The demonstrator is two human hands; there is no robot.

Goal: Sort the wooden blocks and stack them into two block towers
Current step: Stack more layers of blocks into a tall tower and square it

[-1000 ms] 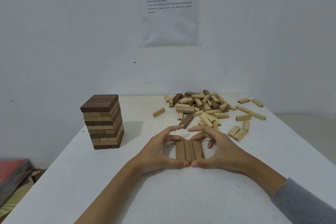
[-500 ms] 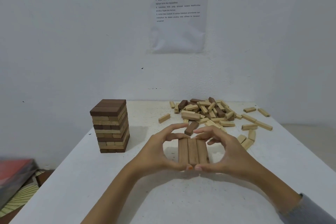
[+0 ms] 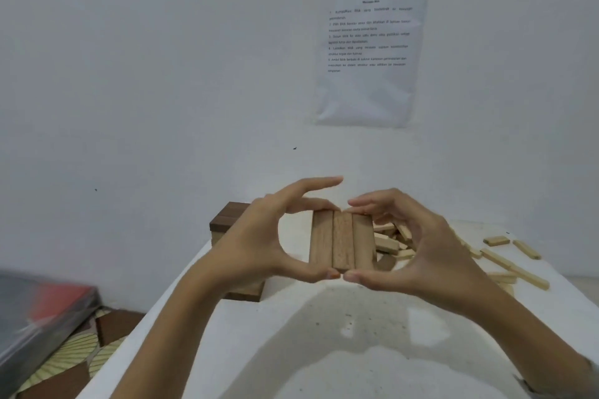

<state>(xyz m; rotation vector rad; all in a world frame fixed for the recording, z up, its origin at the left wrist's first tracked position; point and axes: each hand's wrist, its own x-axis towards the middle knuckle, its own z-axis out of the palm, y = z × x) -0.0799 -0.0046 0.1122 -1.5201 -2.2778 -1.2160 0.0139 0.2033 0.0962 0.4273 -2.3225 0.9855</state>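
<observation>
Three mid-brown wooden blocks (image 3: 341, 240) lie side by side as one flat row, lifted above the white table (image 3: 324, 350). My left hand (image 3: 259, 243) pinches the row from the left, thumb at its near end and fingers at its far end. My right hand (image 3: 418, 249) pinches it the same way from the right. Behind my left hand stands the block tower (image 3: 227, 220), dark layer on top, mostly hidden. The loose pile of pale blocks (image 3: 393, 238) shows partly behind my right hand.
Scattered pale blocks (image 3: 505, 264) lie on the table's right side. A printed sheet (image 3: 369, 52) hangs on the white wall. Off the table's left edge, a red and grey object (image 3: 39, 311) sits low over a patterned floor.
Both hands have lifted the row of three blocks off the table and carried it up and left, in front of the tower. The camera view has shifted left and closer.
</observation>
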